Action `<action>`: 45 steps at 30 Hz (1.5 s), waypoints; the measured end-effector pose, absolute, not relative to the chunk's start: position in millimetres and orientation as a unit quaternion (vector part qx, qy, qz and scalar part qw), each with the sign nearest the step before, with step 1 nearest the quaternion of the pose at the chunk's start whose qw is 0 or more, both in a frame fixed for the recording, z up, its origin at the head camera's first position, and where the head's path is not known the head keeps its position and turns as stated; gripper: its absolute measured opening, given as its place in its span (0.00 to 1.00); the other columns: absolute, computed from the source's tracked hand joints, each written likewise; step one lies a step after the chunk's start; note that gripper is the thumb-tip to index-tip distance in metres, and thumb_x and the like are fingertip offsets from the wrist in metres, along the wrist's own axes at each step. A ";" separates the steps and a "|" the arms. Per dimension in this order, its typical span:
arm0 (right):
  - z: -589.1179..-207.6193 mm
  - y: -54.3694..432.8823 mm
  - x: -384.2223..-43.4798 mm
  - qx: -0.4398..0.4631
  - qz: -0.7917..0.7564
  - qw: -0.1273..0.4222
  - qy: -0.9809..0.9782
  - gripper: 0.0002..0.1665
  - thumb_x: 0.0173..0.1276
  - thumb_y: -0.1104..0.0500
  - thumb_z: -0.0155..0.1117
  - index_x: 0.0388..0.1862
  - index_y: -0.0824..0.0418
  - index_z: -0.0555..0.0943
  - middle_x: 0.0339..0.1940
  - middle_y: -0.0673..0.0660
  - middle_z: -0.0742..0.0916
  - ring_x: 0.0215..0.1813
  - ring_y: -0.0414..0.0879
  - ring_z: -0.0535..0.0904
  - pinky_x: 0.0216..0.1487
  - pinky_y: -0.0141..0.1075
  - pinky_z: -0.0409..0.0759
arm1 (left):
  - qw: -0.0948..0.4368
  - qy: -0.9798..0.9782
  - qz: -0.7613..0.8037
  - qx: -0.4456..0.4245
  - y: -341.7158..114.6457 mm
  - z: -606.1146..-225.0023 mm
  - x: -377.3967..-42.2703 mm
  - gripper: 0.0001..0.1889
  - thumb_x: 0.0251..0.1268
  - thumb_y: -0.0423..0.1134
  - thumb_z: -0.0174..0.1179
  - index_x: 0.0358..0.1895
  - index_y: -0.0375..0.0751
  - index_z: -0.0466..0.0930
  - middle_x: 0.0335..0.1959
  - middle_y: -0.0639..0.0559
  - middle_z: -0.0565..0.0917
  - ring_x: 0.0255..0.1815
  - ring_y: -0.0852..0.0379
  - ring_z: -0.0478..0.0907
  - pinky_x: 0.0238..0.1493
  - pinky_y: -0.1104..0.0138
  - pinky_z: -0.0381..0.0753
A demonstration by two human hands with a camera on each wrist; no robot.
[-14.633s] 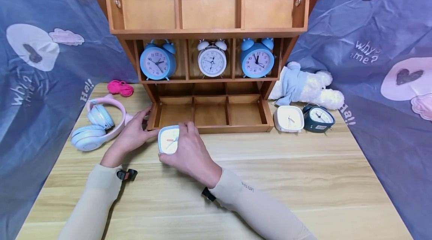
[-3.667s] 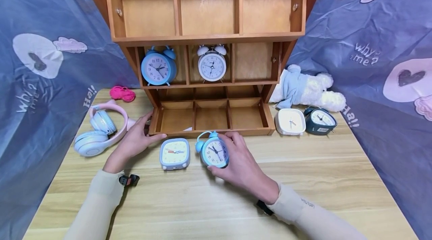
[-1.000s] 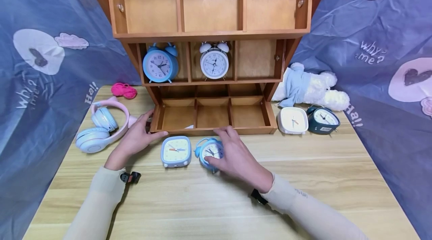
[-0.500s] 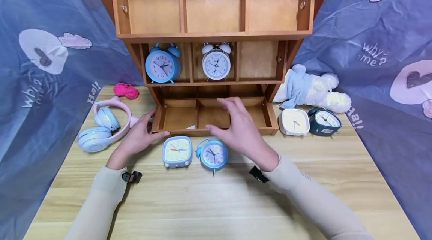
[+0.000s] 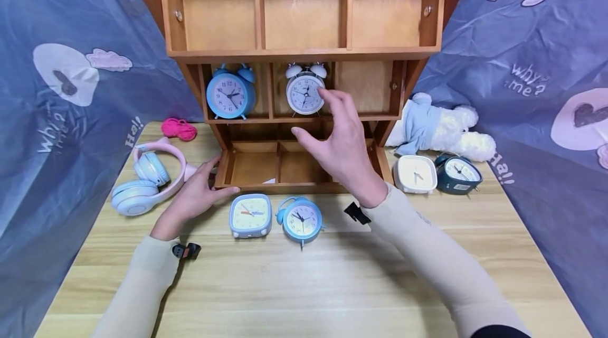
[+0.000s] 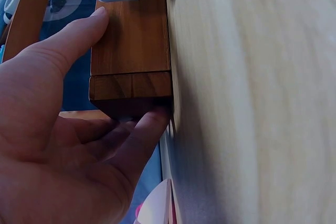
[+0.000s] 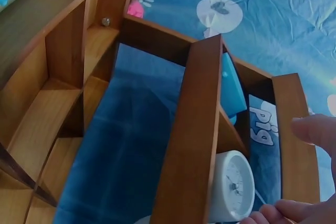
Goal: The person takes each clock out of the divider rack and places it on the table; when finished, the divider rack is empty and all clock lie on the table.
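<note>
My left hand (image 5: pixel 192 200) holds the front left corner of a wooden display shelf (image 5: pixel 294 189); in the left wrist view its thumb lies on the front board and its fingers reach the end. My right hand (image 5: pixel 345 145) is raised with thumb and fingers apart, holding nothing, before the middle tier. Closest to its fingertips is a white twin-bell alarm clock (image 5: pixel 305 94) in the middle compartment. A blue twin-bell alarm clock (image 5: pixel 231 96) stands left of that. On the table are a square light-blue alarm clock (image 5: pixel 250 215) and a small blue twin-bell alarm clock (image 5: pixel 302 220).
Pink-and-blue headphones (image 5: pixel 142 190) and a pink yarn bundle (image 5: pixel 179 129) lie left of the shelf. To its right are a square white alarm clock (image 5: pixel 416 174), a dark green alarm clock (image 5: pixel 458 174) and a white plush toy (image 5: pixel 439 124). A pale scrap (image 5: pixel 269 181) shows in the bottom-left compartment.
Over the last second my right hand has let go of the small blue twin-bell clock and risen to the middle tier. Earlier, that tier's right compartment held a blue clock. My left hand stays put.
</note>
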State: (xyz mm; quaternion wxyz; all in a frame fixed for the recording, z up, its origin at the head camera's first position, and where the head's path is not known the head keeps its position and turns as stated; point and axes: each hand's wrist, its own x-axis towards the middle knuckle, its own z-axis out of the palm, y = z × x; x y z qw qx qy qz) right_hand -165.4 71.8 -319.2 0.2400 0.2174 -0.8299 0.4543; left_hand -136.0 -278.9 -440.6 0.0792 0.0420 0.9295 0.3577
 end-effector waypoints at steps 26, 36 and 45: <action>-339.0 36.2 -206.7 0.159 0.459 0.360 -0.796 0.48 0.65 0.56 0.86 0.79 0.69 0.75 0.72 0.71 0.74 0.77 0.63 0.68 0.81 0.49 0.73 | 0.077 0.930 0.356 0.044 -278.3 -440.7 -134.9 0.60 0.73 0.57 0.77 0.93 0.36 0.47 0.88 0.24 0.61 0.81 0.24 0.72 0.77 0.33 0.78; -342.0 29.9 -209.2 0.152 0.432 0.374 -0.807 0.50 0.64 0.58 0.87 0.80 0.70 0.73 0.72 0.71 0.73 0.78 0.65 0.67 0.84 0.49 0.71 | 0.079 0.929 0.360 0.042 -278.2 -441.4 -136.9 0.60 0.73 0.56 0.77 0.93 0.37 0.46 0.89 0.25 0.59 0.82 0.24 0.70 0.78 0.33 0.78; -343.2 26.6 -209.7 0.142 0.400 0.382 -0.821 0.52 0.62 0.62 0.88 0.81 0.69 0.71 0.72 0.71 0.73 0.78 0.65 0.67 0.84 0.50 0.71 | 0.076 0.930 0.357 0.045 -278.2 -441.4 -135.4 0.60 0.73 0.57 0.77 0.93 0.37 0.47 0.89 0.24 0.59 0.84 0.23 0.68 0.80 0.32 0.75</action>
